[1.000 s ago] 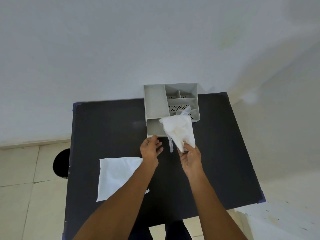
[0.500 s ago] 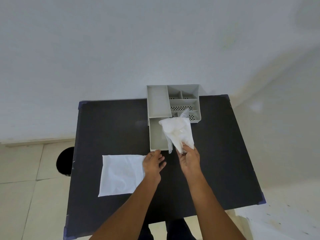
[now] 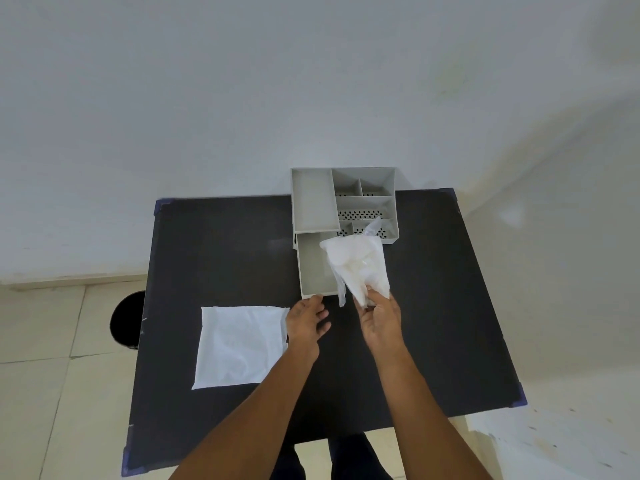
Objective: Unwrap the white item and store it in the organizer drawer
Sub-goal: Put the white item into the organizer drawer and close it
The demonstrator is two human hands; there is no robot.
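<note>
Plain white wall behind, pale tiled floor around, and a black table [image 3: 221,258] pushed up against it — only the head view to go on. Right hand [image 3: 381,322] pinches the white item [image 3: 360,263], clear wrapper [image 3: 341,292] dangling off it, just above the pulled-out organizer drawer [image 3: 313,271] of the grey organizer [image 3: 346,202]. Left hand [image 3: 306,322] is loosely spread, holding nothing, fingertips at the drawer's front edge. Risk — that trailing film could go into the drawer with the item, or the light organizer might skid. A white cloth [image 3: 239,346] lies flat at the left.
</note>
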